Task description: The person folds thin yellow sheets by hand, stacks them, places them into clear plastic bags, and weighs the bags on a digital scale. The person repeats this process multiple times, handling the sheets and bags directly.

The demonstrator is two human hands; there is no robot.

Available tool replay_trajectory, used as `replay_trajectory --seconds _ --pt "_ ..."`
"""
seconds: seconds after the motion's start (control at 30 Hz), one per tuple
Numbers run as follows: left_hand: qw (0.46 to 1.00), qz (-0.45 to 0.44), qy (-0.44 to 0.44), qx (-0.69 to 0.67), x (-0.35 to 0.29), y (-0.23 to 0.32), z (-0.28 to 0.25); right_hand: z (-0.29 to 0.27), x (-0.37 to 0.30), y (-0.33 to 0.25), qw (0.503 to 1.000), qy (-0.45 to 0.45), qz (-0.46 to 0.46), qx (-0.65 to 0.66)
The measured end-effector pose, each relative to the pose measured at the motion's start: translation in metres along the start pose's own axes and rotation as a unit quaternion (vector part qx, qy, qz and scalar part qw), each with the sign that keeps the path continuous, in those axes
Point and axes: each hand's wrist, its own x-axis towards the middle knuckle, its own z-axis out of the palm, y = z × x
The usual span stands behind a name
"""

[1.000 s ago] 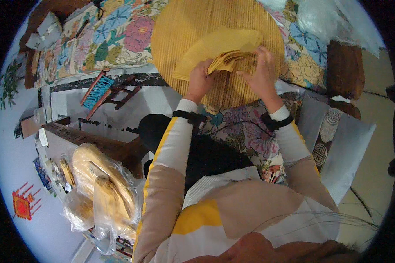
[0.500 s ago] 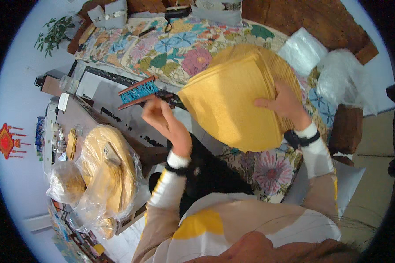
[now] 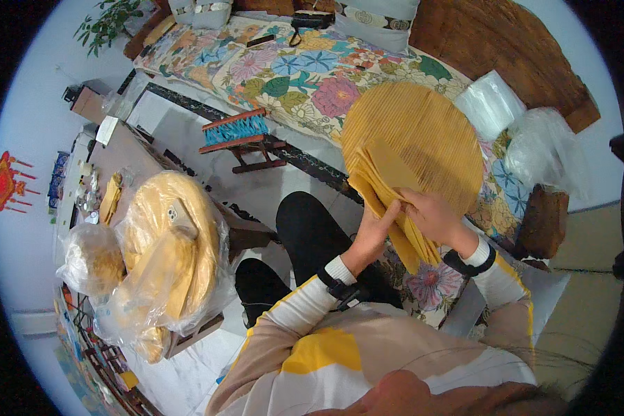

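A folded bundle of thin yellow flatbreads point(image 3: 385, 173) is held in front of me, its layers fanned at the edges. My left hand point(image 3: 371, 237) is closed on its near left side. From the right, my right hand point(image 3: 433, 216) grips the same bundle, the thumb pressing near the left hand's fingers. Behind and partly beneath it lies a round, ribbed straw-coloured board point(image 3: 430, 121) on the flowered seat cover point(image 3: 277, 83). The bundle covers the lower left part of that board.
At left, a large clear bag of yellow flatbreads point(image 3: 163, 197) rests on a table, beside a smaller bag point(image 3: 93, 260). A folding stool point(image 3: 239, 135) with blue webbing stands beyond my knees. Clear plastic bags point(image 3: 489, 100) lie right of the round board, near a wooden armrest point(image 3: 544, 222).
The wide yellow flatbread stack has become a narrow folded bundle, lower and nearer me. My left hand has moved right from near the stool onto it. More of the round board shows.
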Motion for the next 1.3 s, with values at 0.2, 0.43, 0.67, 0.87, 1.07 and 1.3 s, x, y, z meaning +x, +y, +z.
replay_trajectory --seconds 0.2,0.43,0.67,0.87,1.07,1.3 --pt "0.978 -0.151 0.045 -0.138 -0.012 -0.011 -0.002 0.005 -0.012 0.0 0.998 -0.038 0.006 -0.048" --pt "0.989 -0.123 0.025 -0.081 -0.019 -0.023 -0.008 0.031 -0.03 -0.011 0.982 -0.087 0.055 -0.156" --pt "0.977 -0.153 0.052 -0.142 -0.023 -0.038 -0.034 0.061 -0.037 -0.045 0.975 -0.112 0.029 -0.189" --pt "0.982 -0.118 0.087 -0.119 -0.021 -0.035 -0.044 0.069 -0.009 -0.039 0.99 -0.085 0.041 -0.102" --pt "0.982 0.068 0.018 -0.177 -0.041 0.023 -0.051 0.078 0.025 -0.068 0.98 -0.058 -0.064 -0.181" --pt "0.948 0.104 0.122 -0.275 -0.099 0.089 -0.109 0.112 0.045 -0.148 0.859 -0.013 -0.36 -0.365"
